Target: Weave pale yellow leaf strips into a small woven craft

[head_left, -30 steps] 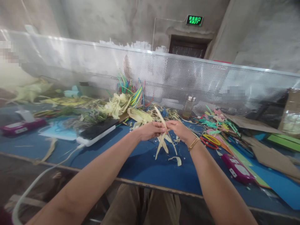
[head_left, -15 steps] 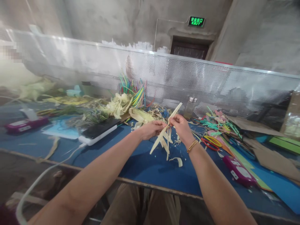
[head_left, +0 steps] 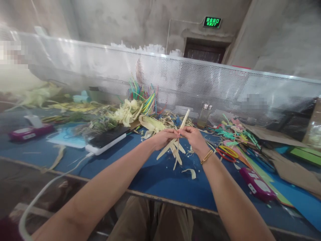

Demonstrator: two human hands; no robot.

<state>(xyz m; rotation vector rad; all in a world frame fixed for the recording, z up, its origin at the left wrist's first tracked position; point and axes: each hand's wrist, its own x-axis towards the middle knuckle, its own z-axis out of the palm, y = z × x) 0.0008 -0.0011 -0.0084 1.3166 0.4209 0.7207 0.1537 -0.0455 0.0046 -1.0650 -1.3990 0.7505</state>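
A bundle of pale corn husk strips (head_left: 175,147) is pinched between both hands above the blue tabletop (head_left: 160,182). My left hand (head_left: 164,138) grips it from the left, fingers closed. From the right, my right hand (head_left: 192,134) pinches the same strips close to the left fingertips. One strip sticks up past the right fingers, and several hang down below. The exact binding point is hidden by the fingers. A small curled husk scrap (head_left: 192,173) lies on the table under the hands.
Left are a white-edged black device (head_left: 106,140), grey-green fibres (head_left: 96,127) and a husk pile (head_left: 129,112). A glass bottle (head_left: 204,117) stands behind. To the right lie scissors (head_left: 228,151), a purple box (head_left: 257,184) and cardboard (head_left: 293,167). A perforated metal screen (head_left: 213,80) borders the back.
My hands have come closer together at the strips. The bundle has turned, its top strip now more upright and its lower ends shifted slightly left. The view has moved a little.
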